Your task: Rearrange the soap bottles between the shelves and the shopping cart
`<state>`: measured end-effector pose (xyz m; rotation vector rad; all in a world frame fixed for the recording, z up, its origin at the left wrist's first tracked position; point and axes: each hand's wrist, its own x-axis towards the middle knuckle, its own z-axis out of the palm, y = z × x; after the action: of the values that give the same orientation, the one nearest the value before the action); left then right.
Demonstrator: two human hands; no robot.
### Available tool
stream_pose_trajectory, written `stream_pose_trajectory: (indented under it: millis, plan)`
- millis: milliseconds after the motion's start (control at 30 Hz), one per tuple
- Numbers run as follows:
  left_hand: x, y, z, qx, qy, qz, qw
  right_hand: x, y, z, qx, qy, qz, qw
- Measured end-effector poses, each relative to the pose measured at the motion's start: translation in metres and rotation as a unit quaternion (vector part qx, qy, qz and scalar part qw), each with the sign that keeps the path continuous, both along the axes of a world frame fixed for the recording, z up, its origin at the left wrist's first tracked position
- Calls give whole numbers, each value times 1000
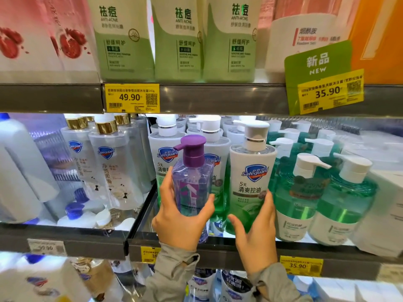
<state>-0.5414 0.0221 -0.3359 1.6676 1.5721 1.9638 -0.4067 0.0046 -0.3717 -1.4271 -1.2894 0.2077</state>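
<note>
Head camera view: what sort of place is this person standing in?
Probably a supermarket's toiletries aisle: metal shelves packed with rows of pump soap bottles, yellow price tags with barcodes along the shelf edges, and a green NEW sign.

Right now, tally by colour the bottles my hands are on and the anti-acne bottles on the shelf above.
Purple bottle, gripped by the left hand: 1
White-and-green bottle, held by the right hand: 1
Green anti-acne bottles: 3
Total: 5
</note>
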Motion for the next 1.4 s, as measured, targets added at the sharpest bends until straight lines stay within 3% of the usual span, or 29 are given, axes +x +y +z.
stream_pose_trajectory:
  millis: [500, 733, 900, 1033, 1400]
  plan:
    - [-1, -2, 1, -3, -2, -8, 1000, -12, 2, 13, -93, -59, -89, 990]
    - [0, -1, 0, 5, -2, -5, 1000, -4, -26, 13, -82, -70, 15, 994]
    - [-1, -1, 1, 7, -4, -13, 1000, -3, -37, -8, 12, -121, -14, 992]
    - [1, 0, 0, 8, 0, -7, 1000, 3, -20, -8, -73, -126, 74, 987]
    - [-1, 1, 2, 7, -1, -11, 1000, 10, 7, 0, -61, -154, 77, 983]
